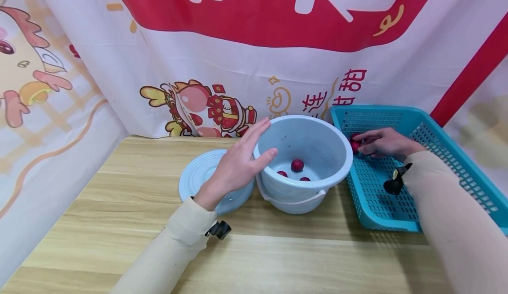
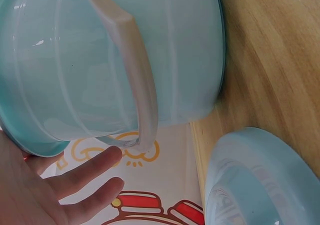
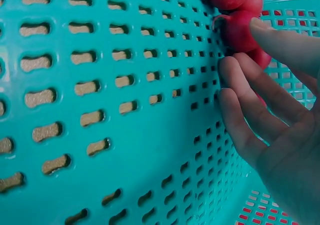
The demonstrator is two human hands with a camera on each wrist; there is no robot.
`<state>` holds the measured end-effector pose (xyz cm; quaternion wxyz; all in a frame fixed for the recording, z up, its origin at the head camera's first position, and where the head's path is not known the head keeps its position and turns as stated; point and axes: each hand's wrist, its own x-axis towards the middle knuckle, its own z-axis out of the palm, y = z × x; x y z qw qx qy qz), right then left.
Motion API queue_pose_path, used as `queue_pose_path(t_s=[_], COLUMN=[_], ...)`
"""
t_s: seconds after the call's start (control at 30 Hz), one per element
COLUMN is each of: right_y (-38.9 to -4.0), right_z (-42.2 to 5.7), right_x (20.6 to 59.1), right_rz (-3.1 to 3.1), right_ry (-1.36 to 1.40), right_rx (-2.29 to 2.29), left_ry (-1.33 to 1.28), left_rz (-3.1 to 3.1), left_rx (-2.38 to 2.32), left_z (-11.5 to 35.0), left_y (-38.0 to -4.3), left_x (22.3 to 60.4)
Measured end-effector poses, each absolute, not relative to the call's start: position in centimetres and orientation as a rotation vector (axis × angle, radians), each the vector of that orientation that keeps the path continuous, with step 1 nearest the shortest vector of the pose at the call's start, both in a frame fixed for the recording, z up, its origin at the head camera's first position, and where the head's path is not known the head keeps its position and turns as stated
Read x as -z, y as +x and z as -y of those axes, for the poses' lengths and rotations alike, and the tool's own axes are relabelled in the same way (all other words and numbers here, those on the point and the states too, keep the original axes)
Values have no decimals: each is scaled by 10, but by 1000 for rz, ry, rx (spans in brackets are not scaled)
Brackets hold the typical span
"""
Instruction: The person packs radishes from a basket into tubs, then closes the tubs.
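Note:
A light blue bucket (image 1: 301, 197) stands upright with several red radishes (image 1: 297, 165) on its bottom. My left hand (image 1: 238, 164) rests at the bucket's left rim, fingers spread and fairly straight. In the left wrist view the bucket's pale handle (image 2: 142, 90) hangs down its side. Inside the far left corner of a teal basket (image 1: 367, 221), my right hand (image 1: 386, 144) has thumb and fingers around a radish (image 3: 240, 31). That radish touches others in a small cluster, and a thin root shows on it.
A round light blue lid (image 1: 194, 179) lies on the wooden table (image 1: 119, 223) left of the bucket, partly behind my left forearm. The basket stands close to the bucket's right side. A printed cloth (image 1: 238, 65) hangs along the table's back edge.

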<state>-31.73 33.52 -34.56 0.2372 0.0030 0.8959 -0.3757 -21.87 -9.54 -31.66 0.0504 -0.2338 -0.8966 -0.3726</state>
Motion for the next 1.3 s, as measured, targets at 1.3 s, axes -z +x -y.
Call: queue_pose_path(t_s=[1.3], right_y=[-317], right_z=[-326], right_x=[325], right_rz=[-2719], right_ry=[13], right_rx=[1120], left_ry=[-708], left_rz=[2731], left_rx=[1129], left_z=[95], left_y=[-218], left_x=[316])
